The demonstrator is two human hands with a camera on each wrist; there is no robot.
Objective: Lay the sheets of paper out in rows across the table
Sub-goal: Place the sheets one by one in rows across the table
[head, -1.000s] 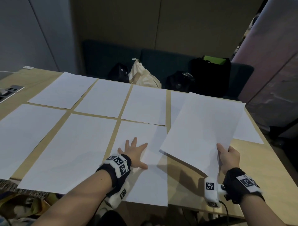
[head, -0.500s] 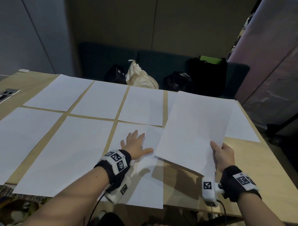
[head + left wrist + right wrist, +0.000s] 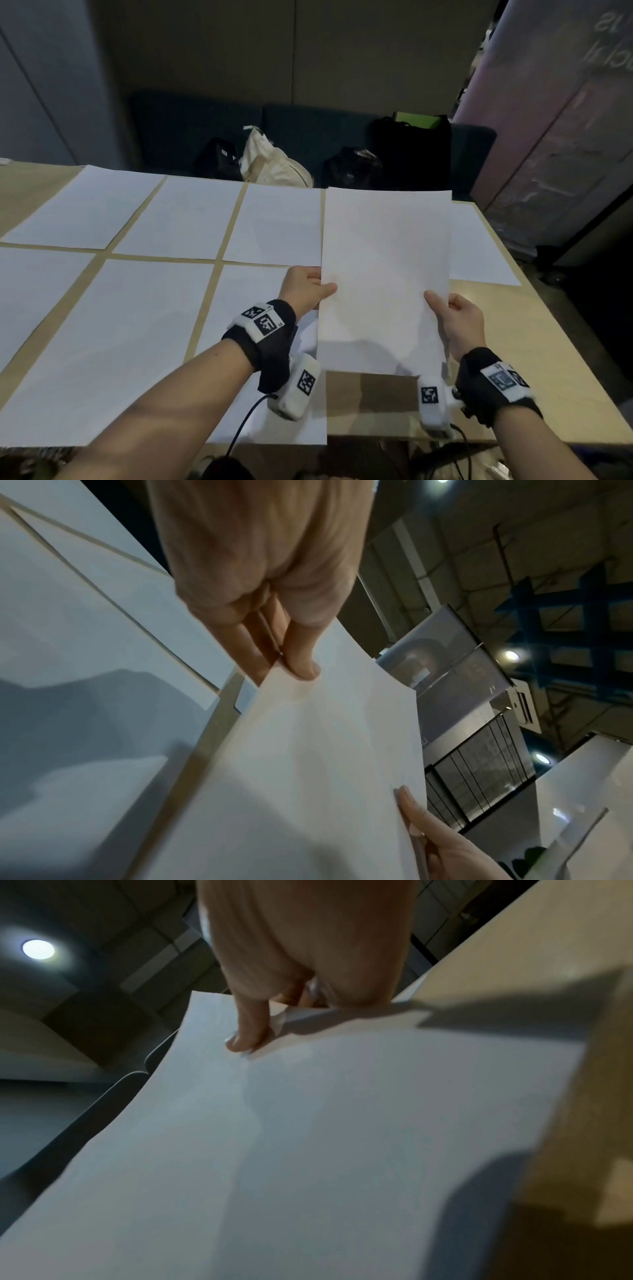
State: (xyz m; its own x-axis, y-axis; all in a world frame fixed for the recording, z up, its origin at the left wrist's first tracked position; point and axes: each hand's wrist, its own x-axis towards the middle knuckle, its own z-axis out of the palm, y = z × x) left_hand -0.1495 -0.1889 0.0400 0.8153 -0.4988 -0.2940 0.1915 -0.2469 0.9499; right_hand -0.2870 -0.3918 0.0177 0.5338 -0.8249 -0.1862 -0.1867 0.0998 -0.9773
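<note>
A white sheet of paper hangs in the air over the right part of the wooden table, held by both hands. My left hand pinches its left edge, thumb on top; the left wrist view shows the thumb pressing the held sheet. My right hand pinches the right edge near the bottom, and in the right wrist view its thumb lies on that same sheet. Several sheets lie flat in two rows on the table, one partly behind the held sheet.
A dark bench behind the table holds a cream bag and black bags. Bare wood shows at the table's front right corner. Cables hang from both wrist cameras at the near edge.
My left hand lifted off the front-row sheet and took the left edge of the held sheet. The sheet turned from slanted to straight and moved a little toward the middle.
</note>
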